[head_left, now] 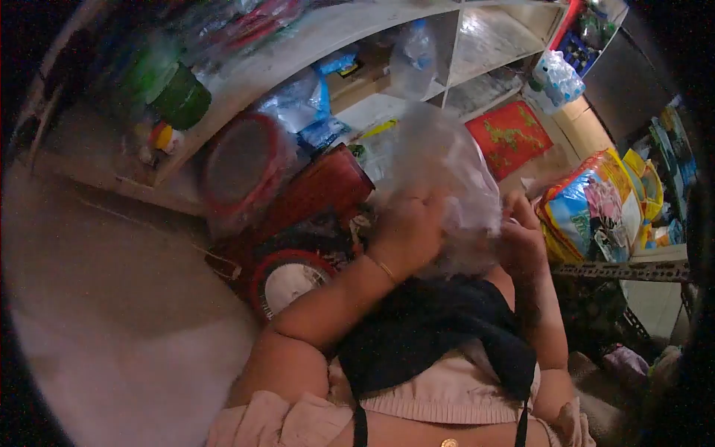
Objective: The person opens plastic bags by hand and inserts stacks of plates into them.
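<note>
A clear, thin plastic bag (465,167) hangs between my hands in front of my chest, blurred by motion. My left hand (413,220) is closed on its near left side, with a thin bracelet at the wrist. On the other side, my right hand (525,232) pinches the bag's right edge between bent fingers. Whether anything is inside the bag I cannot tell. Just left of my left hand stands a red scale (294,279) with a round white dial.
Behind the bag runs a white shelf (342,48) with wrapped goods and a plastic bottle (413,59). A green pot (179,97) and a round red-rimmed item (242,160) are at left. At right are a red box (510,138), a colourful package (592,205) and a perforated metal bar (625,271).
</note>
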{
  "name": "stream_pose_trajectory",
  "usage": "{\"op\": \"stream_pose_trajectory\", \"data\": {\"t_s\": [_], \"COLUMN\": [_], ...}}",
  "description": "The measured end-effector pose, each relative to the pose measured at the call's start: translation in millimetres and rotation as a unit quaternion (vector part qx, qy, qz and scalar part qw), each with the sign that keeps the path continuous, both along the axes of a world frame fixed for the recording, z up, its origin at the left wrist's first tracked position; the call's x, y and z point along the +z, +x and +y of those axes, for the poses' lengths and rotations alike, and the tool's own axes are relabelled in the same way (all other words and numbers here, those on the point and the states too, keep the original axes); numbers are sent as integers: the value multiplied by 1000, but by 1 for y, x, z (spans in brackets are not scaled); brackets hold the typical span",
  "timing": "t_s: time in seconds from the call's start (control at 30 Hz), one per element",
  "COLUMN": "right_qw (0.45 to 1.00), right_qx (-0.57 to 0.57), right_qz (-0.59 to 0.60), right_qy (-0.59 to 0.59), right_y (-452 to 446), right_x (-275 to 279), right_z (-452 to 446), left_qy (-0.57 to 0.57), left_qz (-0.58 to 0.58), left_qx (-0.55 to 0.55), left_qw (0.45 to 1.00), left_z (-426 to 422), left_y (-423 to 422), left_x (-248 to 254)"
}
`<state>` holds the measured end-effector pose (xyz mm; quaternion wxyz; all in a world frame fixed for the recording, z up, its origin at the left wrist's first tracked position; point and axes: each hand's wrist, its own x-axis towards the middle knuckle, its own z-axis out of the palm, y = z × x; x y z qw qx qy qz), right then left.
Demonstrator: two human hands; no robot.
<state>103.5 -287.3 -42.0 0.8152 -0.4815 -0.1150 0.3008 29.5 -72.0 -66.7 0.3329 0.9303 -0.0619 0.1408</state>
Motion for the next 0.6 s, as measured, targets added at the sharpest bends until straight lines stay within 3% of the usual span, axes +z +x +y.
{"op": "stream_pose_trajectory", "data": {"t_s": [0.03, 0.1, 0.23, 0.27, 0.3, 0.33, 0.37, 0.4, 0.43, 0.5, 0.53, 0.6], "right_qw": [1000, 991, 987, 996, 999, 999, 935, 762, 760, 716, 717, 786], "right_qx": [2, -33, -47, -38, -28, -27, -94, -153, -157, -276, -273, -200], "right_qz": [-1, 60, 66, 13, -40, -41, -223, -377, -378, -416, -418, -426], "right_qy": [3, 114, 136, 76, 15, 15, -259, -504, -504, -488, -488, -401], "right_y": [-4, -11, -8, -1, 7, 17, 27, 34, 33, 32, 31, 24], "right_x": [14, 38, 52, 37, 19, -8, -41, -62, -68, -78, -70, -37], "right_z": [-3, -7, -5, -10, -15, -22, -31, -34, -34, -37, -33, -21], "left_qy": [-5, -73, -162, -389, -594, -595, -705, -791, -790, -792, -794, -524], "left_qz": [12, 21, 43, 67, 87, 86, 121, 154, 154, 217, 215, 141], "left_qx": [10, 185, 231, 209, 175, 175, 64, -52, -56, -162, -160, -86], "left_qw": [1000, 980, 959, 895, 780, 780, 696, 590, 591, 546, 546, 835], "left_z": [8, 37, 61, 58, 56, 54, 53, 53, 52, 52, 51, 50], "left_y": [5, 7, 2, 3, 3, 0, -5, -8, -9, -13, -16, -19], "left_x": [-15, -32, -32, -26, -20, -11, 1, 13, 21, 34, 40, 50]}}
